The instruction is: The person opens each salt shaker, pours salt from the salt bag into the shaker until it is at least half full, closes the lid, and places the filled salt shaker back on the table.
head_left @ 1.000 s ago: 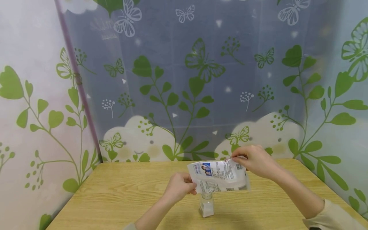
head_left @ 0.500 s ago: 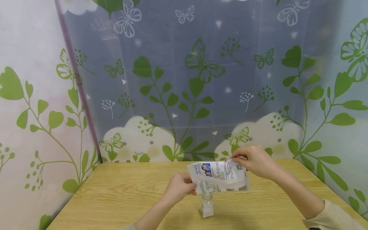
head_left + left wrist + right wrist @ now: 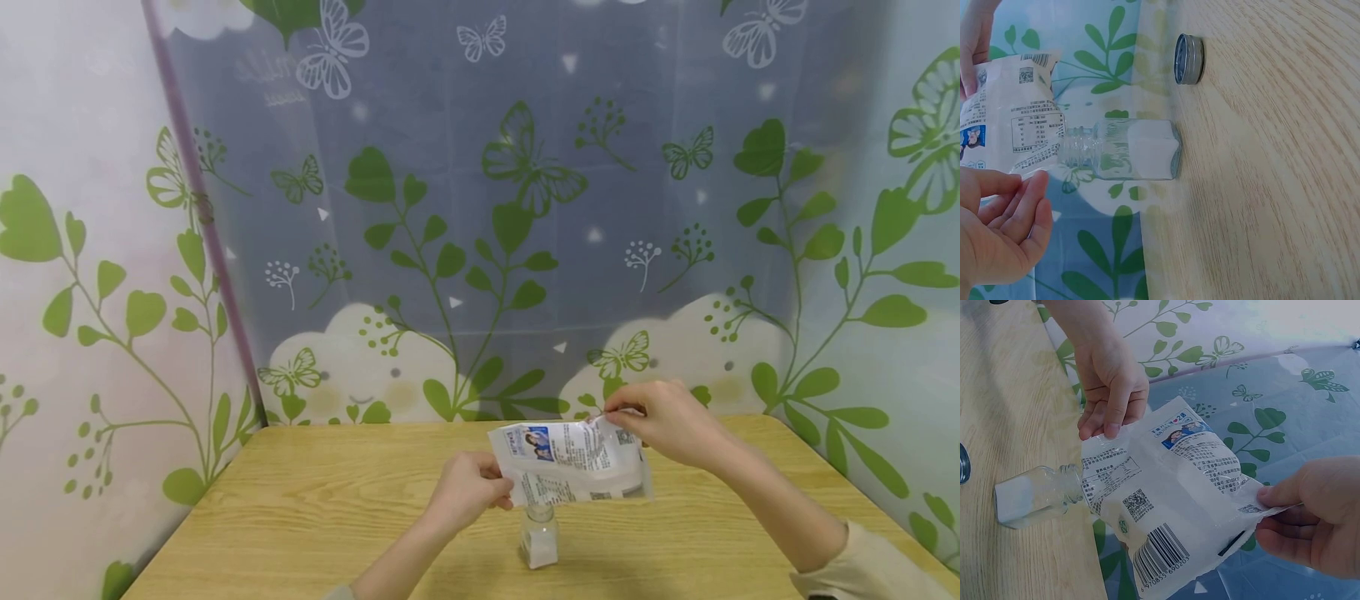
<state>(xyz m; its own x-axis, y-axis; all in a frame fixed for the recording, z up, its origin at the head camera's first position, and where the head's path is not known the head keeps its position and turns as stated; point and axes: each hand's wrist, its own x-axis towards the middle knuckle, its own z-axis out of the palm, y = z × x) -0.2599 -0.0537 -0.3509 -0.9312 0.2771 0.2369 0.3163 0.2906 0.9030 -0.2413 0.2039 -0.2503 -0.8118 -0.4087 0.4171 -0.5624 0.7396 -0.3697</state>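
Note:
A white printed plastic packet [image 3: 572, 458] is held tilted above the table by both hands. My left hand [image 3: 467, 485] pinches its lower left corner between thumb and fingers. The upper right corner is gripped by my right hand [image 3: 667, 421]. Directly under the packet's lower edge stands a clear glass jar [image 3: 1113, 150], upright and uncapped. White contents [image 3: 1015, 499] fill its lower part. In the wrist views the packet's edge meets or overlaps the jar's threaded mouth; whether they touch, I cannot tell. The packet's opening is hidden.
A silver screw lid [image 3: 1189, 59] lies on the wooden table [image 3: 315, 500] near the jar; the packet and arms hide it in the head view. Patterned curtains [image 3: 450, 208] enclose the table at the back and both sides.

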